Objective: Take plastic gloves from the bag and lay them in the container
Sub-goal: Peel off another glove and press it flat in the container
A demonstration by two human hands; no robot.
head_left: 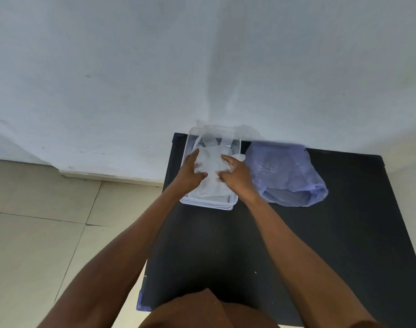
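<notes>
A clear rectangular plastic container (208, 204) stands at the far left corner of the black table. Thin see-through plastic gloves (210, 162) lie in it, their finger ends reaching past its far rim toward the wall. My left hand (190, 172) rests on the left side of the gloves, fingers spread and thumb pressing the plastic. My right hand (236, 175) holds the right side of the gloves with fingers and thumb pinched on them. A bluish translucent plastic bag (289, 171) lies slumped just right of the container, its mouth facing the near side.
The black table (297, 245) extends near and right of the container. A pale wall (202, 67) stands directly behind it. Tiled floor (48, 233) lies to the left of the table edge.
</notes>
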